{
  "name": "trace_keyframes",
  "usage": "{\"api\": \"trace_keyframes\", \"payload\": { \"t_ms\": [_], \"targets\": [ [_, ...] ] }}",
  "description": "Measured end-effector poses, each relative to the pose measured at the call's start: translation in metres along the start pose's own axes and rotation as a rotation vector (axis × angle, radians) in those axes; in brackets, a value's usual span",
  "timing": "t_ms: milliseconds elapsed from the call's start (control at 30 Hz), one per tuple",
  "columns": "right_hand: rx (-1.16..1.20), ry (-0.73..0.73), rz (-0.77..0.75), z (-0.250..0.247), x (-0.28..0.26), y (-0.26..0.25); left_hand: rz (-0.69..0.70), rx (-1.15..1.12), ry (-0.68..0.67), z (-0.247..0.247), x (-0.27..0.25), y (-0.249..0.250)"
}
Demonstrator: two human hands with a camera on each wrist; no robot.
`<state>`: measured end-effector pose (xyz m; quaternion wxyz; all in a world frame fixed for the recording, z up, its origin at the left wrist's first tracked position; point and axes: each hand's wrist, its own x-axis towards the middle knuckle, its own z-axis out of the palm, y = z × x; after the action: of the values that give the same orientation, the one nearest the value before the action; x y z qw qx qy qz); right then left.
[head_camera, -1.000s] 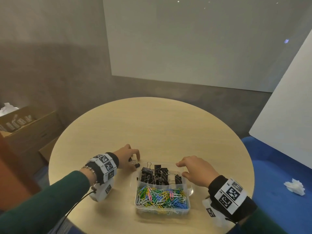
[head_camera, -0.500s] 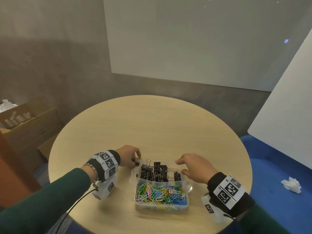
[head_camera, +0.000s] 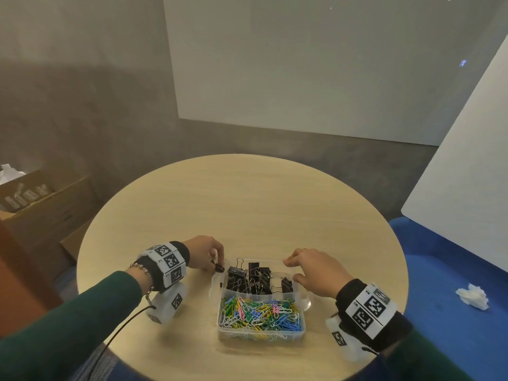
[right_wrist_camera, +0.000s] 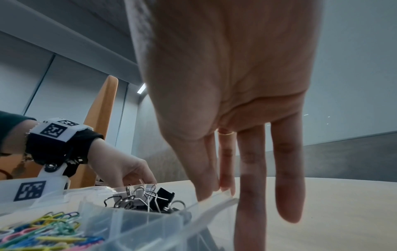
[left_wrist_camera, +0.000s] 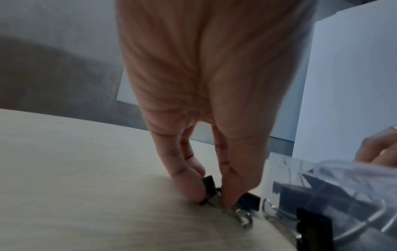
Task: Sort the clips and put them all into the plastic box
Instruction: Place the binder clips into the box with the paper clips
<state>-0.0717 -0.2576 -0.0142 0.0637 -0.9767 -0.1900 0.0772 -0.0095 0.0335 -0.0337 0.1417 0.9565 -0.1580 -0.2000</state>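
Observation:
A clear plastic box [head_camera: 220, 329] sits on the round table [head_camera: 247, 202]. Its far compartment holds black binder clips [head_camera: 253, 276] and its near one holds coloured paper clips [head_camera: 258, 314]. My left hand [head_camera: 215, 261] is just left of the box's far-left corner. There its thumb and fingers pinch small black binder clips [left_wrist_camera: 208, 185] that lie on the tabletop. My right hand [right_wrist_camera: 214, 193] rests at the box's far-right corner. Its thumb and forefinger touch the rim [right_wrist_camera: 217, 201] and its other fingers point straight down outside the box.
The table's front edge is close below the box. A cardboard box [head_camera: 27, 199] stands on the floor at the left. At the right is a blue seat [head_camera: 453, 270] with a crumpled tissue [head_camera: 472, 296], and a white panel [head_camera: 467, 160] leans behind it.
My left hand has edged slightly right, nearer the box's far-left corner, still on the small clips. The right hand stays at the far-right corner.

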Motion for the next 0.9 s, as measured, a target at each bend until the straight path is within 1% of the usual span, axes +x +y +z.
{"api": "trace_keyframes", "payload": {
  "t_ms": [167,267,400,467,500,567,633,667,733,767,800,867,900],
  "targets": [
    [0.000,-0.002,-0.004,0.001,0.000,0.001,0.025,-0.079,0.042,-0.007,0.001,-0.003],
    [0.005,0.005,-0.010,0.001,0.000,0.001,0.023,-0.109,0.045,-0.011,0.001,-0.007],
    [0.012,0.004,-0.009,0.001,-0.001,0.002,0.014,-0.216,0.041,-0.015,0.001,-0.010],
    [0.009,0.007,-0.009,0.001,-0.001,0.002,0.017,-0.225,0.086,-0.019,0.000,-0.009],
    [0.013,0.004,-0.009,0.001,-0.002,0.002,0.021,-0.245,0.137,-0.022,-0.002,-0.007],
    [0.023,-0.002,-0.012,0.000,-0.002,0.002,0.066,-0.339,0.259,-0.027,-0.006,0.003],
    [0.023,0.005,-0.011,-0.001,-0.002,0.002,0.149,-0.449,0.317,-0.033,-0.013,0.022],
    [0.021,0.024,-0.003,-0.003,-0.003,0.001,0.186,-0.482,0.305,-0.035,-0.016,0.033],
    [0.041,0.123,-0.005,-0.007,-0.002,-0.005,0.247,-0.494,0.235,-0.033,-0.023,0.055],
    [0.097,0.188,-0.029,-0.009,-0.002,-0.011,0.271,-0.491,0.203,-0.030,-0.025,0.065],
    [0.208,0.241,-0.060,-0.011,-0.001,-0.018,0.290,-0.499,0.185,-0.027,-0.026,0.073],
    [0.516,0.290,-0.111,-0.016,0.002,-0.033,0.305,-0.571,0.183,-0.022,-0.027,0.085],
    [0.630,0.306,-0.123,-0.018,0.003,-0.039,0.295,-0.621,0.192,-0.021,-0.027,0.088]
  ]
}}
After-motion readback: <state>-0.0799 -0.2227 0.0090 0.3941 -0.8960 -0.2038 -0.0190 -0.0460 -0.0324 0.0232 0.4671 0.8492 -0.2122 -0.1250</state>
